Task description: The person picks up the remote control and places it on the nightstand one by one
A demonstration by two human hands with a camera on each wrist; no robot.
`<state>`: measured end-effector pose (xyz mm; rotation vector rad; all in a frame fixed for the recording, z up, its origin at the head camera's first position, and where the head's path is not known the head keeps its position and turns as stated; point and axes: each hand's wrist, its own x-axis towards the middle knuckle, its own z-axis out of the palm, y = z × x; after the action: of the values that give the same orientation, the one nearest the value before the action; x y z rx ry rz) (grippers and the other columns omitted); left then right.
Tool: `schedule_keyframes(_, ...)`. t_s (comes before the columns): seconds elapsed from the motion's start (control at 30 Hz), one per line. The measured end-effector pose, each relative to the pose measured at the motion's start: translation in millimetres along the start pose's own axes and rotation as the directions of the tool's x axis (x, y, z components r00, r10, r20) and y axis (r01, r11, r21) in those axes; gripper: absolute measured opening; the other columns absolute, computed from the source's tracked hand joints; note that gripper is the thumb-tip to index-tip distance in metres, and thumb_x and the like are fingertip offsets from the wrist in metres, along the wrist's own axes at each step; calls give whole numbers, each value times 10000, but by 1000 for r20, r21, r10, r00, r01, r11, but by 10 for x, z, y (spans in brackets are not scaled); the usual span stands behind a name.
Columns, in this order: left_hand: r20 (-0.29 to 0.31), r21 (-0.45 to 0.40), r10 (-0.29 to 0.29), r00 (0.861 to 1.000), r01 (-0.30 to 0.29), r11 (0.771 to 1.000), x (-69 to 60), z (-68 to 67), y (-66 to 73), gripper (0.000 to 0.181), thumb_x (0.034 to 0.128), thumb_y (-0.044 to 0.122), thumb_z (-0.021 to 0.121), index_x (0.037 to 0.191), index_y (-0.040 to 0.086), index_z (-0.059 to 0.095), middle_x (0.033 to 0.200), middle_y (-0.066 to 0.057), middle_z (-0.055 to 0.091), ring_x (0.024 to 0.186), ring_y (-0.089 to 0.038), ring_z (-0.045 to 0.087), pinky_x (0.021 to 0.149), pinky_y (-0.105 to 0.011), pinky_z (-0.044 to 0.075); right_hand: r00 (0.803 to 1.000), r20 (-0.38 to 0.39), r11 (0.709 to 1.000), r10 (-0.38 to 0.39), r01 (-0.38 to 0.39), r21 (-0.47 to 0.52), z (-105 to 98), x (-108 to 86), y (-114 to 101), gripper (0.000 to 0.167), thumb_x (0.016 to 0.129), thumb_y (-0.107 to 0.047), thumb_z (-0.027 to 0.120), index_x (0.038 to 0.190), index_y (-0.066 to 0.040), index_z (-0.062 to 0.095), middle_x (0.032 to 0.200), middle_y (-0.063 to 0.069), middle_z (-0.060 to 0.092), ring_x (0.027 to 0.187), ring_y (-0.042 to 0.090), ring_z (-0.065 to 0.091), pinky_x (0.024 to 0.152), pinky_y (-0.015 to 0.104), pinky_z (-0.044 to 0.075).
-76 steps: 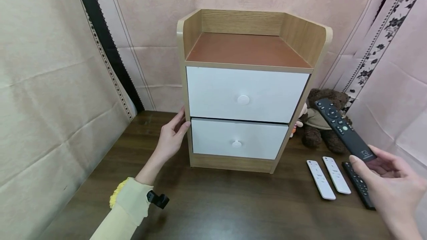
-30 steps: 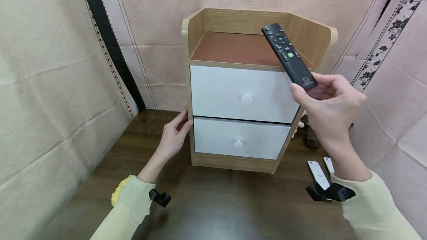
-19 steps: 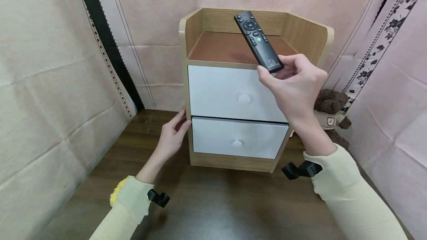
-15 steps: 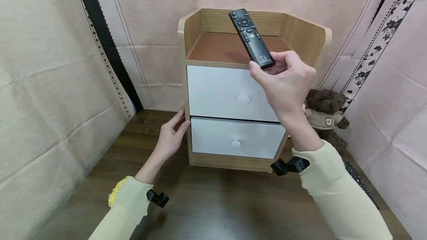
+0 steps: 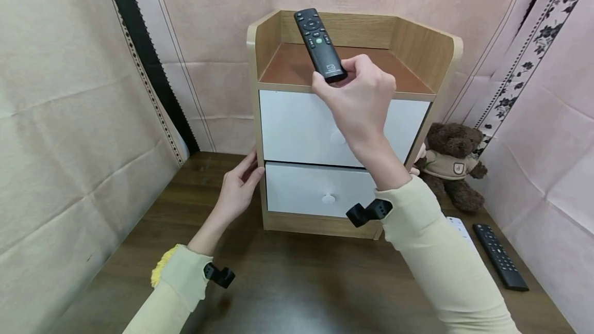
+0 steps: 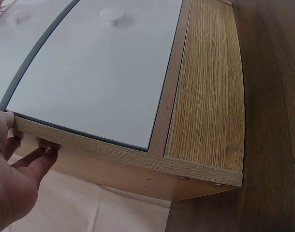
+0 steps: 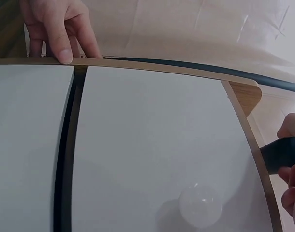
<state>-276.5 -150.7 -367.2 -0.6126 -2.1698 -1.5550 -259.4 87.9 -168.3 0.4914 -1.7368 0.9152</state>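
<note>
A black remote control point(image 5: 320, 45) is pinched at its lower end by my right hand point(image 5: 362, 97), thumb on one side and fingers on the other. It is held above the reddish-brown top shelf point(image 5: 290, 66) of a small wooden cabinet point(image 5: 320, 224). The cabinet's two white drawers point(image 5: 294, 128) look closed; my right hand partly covers the upper drawer and its knob. My left hand point(image 5: 236, 192) touches the cabinet's left side. In the left wrist view, the thumb lies at the front edge and the fingertips point(image 6: 47, 159) rest against the side panel.
Right of the cabinet sits a brown teddy bear point(image 5: 450, 164). In front of it, on the dark wooden table point(image 5: 278, 293), lie another black remote point(image 5: 500, 256) and a white remote point(image 5: 459, 228) partly hidden by my right sleeve. Pale curtains point(image 5: 199, 40) enclose the back and sides.
My right hand has carried the black remote from above the table at the right, up and leftward over the cabinet's top shelf. The left hand has stayed at the cabinet's side.
</note>
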Motion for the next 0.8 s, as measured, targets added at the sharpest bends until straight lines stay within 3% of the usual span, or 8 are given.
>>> schedule_keyframes(0.2, -1, -11, 1, 1000, -1, 1000, 2, -1, -7, 548, 1072, 171, 570, 1589, 161, 390, 1548, -75, 477, 1353, -252, 524, 1045, -364, 487, 991, 100, 983, 86, -68, -170, 79, 82, -105, 293, 843, -264, 741, 945, 9, 711, 848, 114, 739, 810, 304, 636, 765, 447, 458)
schedule_keyframes(0.5, 6, -10, -19, 1000, 19, 1000, 2, 6, 56, 553, 1069, 101, 556, 1589, 86, 366, 1563, -135, 442, 1370, -307, 502, 1055, -399, 477, 964, 216, 952, 158, -91, -291, 178, 190, -191, 322, 853, -319, 737, 926, -7, 705, 854, 121, 727, 777, 300, 614, 761, 434, 489)
schedule_keyframes(0.8, 2, 2, 5, 1000, -5, 1000, 9, -5, 0, 553, 1072, 191, 570, 1591, 147, 386, 1560, -90, 461, 1363, -265, 515, 1053, -370, 482, 935, 283, 918, 216, -95, -385, 263, 258, -228, 320, 840, -337, 732, 930, -31, 699, 844, 101, 700, 758, 281, 585, 673, 401, 478)
